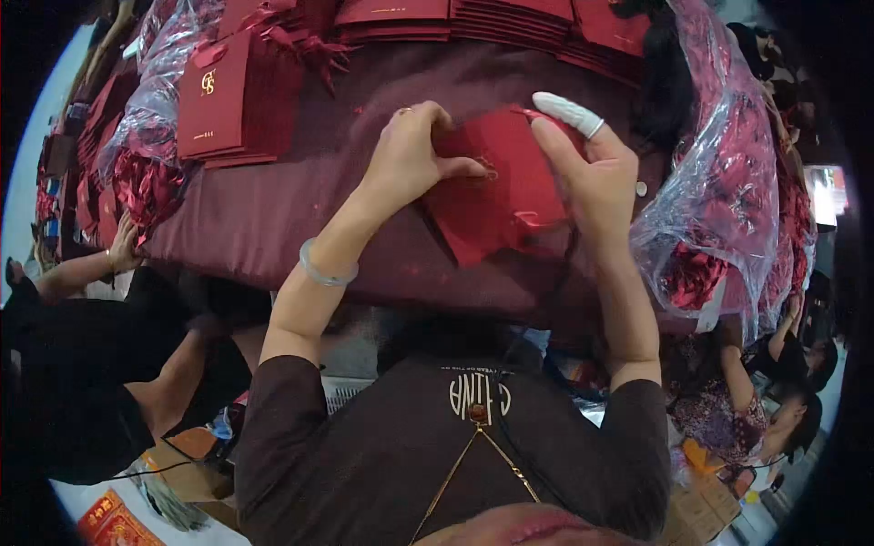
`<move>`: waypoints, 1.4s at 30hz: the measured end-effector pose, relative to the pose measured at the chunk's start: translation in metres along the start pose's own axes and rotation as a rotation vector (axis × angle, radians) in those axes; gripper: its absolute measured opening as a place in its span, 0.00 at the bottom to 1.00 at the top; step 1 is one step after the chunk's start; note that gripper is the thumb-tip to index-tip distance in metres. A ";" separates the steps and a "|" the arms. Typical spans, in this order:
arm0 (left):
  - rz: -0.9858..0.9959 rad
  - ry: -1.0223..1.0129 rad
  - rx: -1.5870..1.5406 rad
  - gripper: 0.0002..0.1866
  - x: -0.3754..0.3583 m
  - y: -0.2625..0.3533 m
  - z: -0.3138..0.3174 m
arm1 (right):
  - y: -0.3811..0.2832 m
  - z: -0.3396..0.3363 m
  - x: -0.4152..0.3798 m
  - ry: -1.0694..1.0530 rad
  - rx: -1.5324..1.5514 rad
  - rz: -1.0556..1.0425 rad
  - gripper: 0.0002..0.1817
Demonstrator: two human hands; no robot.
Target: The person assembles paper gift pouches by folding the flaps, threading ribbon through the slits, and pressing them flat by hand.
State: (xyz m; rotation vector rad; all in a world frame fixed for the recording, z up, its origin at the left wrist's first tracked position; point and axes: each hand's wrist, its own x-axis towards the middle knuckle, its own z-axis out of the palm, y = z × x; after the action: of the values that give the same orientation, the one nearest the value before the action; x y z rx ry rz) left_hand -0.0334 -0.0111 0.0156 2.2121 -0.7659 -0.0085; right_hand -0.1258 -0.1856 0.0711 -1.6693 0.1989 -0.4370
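Note:
A red paper bag is held tilted above the cloth-covered table, its gold print partly hidden. My left hand grips the bag's left side, thumb across the front and fingers behind. At the bag's right side, my right hand has thumb and index finger closed at the upper corner, where a thin bit of red ribbon seems to show. A white finger cot covers that index finger. A loose red ribbon loop hangs near the bag's lower right.
Red bags with gold print are stacked at the back left, and more piles line the far edge. Clear plastic bags of red ribbons lie at right and left. A co-worker's hand rests by the left ribbons. Dark red cloth covers the table.

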 end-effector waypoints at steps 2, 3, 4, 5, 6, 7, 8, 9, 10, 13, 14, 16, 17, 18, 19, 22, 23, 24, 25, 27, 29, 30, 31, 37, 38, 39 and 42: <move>-0.076 -0.059 -0.063 0.28 -0.001 -0.001 -0.002 | 0.022 0.010 -0.001 -0.041 -0.023 0.103 0.13; -0.102 -0.190 -0.223 0.26 0.000 -0.003 -0.005 | 0.031 0.013 -0.003 -0.063 -0.005 0.141 0.13; -0.127 -0.323 -0.390 0.24 0.000 -0.004 -0.007 | 0.040 0.015 -0.006 -0.083 0.011 0.184 0.13; -0.115 -0.431 -0.496 0.23 0.001 -0.008 -0.011 | 0.051 0.016 -0.005 -0.095 -0.072 0.142 0.12; -0.135 -0.513 -0.482 0.24 0.002 -0.009 -0.020 | 0.057 0.015 -0.004 -0.108 -0.080 0.155 0.12; -0.153 -0.594 -0.468 0.24 0.003 -0.008 -0.026 | 0.063 0.014 -0.002 -0.118 -0.056 0.183 0.12; -0.090 -0.580 -0.448 0.24 0.003 -0.010 -0.026 | 0.066 0.013 -0.002 -0.129 -0.031 0.212 0.12; -0.102 -0.577 -0.457 0.24 0.001 -0.012 -0.024 | 0.064 0.014 -0.001 -0.111 -0.053 0.226 0.11; -0.072 -0.567 -0.399 0.24 0.001 -0.013 -0.024 | 0.062 0.015 -0.001 -0.118 -0.055 0.234 0.11; -0.044 -0.550 -0.314 0.23 0.001 -0.011 -0.023 | 0.052 0.015 0.000 -0.067 -0.038 0.308 0.11; -0.044 -0.543 -0.283 0.23 0.001 -0.010 -0.023 | 0.048 0.014 0.000 -0.053 -0.067 0.291 0.11; -0.084 -0.532 -0.272 0.21 0.004 -0.009 -0.022 | 0.036 0.012 -0.001 0.023 -0.107 0.167 0.10; -0.120 -0.492 -0.417 0.19 0.005 -0.012 -0.020 | 0.033 0.011 -0.001 0.052 -0.094 0.090 0.09; -0.158 -0.447 -0.565 0.17 0.006 -0.015 -0.016 | 0.030 0.009 -0.002 0.077 -0.081 0.015 0.09; -0.187 -0.434 -0.596 0.14 0.007 -0.018 -0.011 | 0.021 0.009 -0.003 0.051 -0.104 -0.026 0.08; -0.186 -0.396 -0.732 0.15 0.008 -0.023 -0.008 | 0.036 0.011 -0.007 -0.015 -0.229 -0.049 0.07; -0.187 -0.394 -0.733 0.15 0.007 -0.022 -0.009 | 0.041 0.014 -0.009 -0.030 -0.254 -0.065 0.07; -0.209 -0.399 -0.765 0.16 0.007 -0.020 -0.011 | 0.046 0.016 -0.010 -0.044 -0.281 -0.082 0.07; -0.229 -0.404 -0.797 0.17 0.007 -0.019 -0.013 | 0.049 0.017 -0.009 -0.043 -0.330 -0.156 0.06; -0.260 -0.406 -0.835 0.17 0.009 -0.022 -0.016 | 0.048 0.018 -0.010 -0.057 -0.369 -0.186 0.06; -0.307 -0.411 -0.897 0.18 0.011 -0.023 -0.019 | 0.045 0.018 -0.009 -0.078 -0.468 -0.320 0.07; -0.305 -0.406 -0.897 0.18 0.011 -0.023 -0.019 | 0.045 0.018 -0.009 -0.081 -0.468 -0.324 0.07; -0.309 -0.402 -0.905 0.17 0.011 -0.023 -0.019 | 0.044 0.017 -0.009 -0.099 -0.464 -0.337 0.07; -0.284 -0.446 -0.911 0.13 0.011 -0.023 -0.018 | 0.038 0.014 -0.008 -0.091 -0.466 -0.402 0.07; -0.279 -0.456 -0.911 0.12 0.011 -0.023 -0.018 | 0.035 0.014 -0.008 -0.087 -0.471 -0.424 0.07; -0.276 -0.453 -0.910 0.12 0.011 -0.022 -0.016 | 0.033 0.015 -0.008 -0.088 -0.470 -0.428 0.07; -0.282 -0.410 -0.949 0.12 0.009 -0.023 -0.007 | 0.031 0.016 -0.008 -0.083 -0.520 -0.445 0.07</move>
State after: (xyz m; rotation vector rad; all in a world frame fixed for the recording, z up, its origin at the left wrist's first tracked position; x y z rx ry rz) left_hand -0.0126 0.0005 0.0072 1.3796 -0.4891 -0.8150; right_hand -0.1232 -0.1720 0.0380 -2.2494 -0.1403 -0.6879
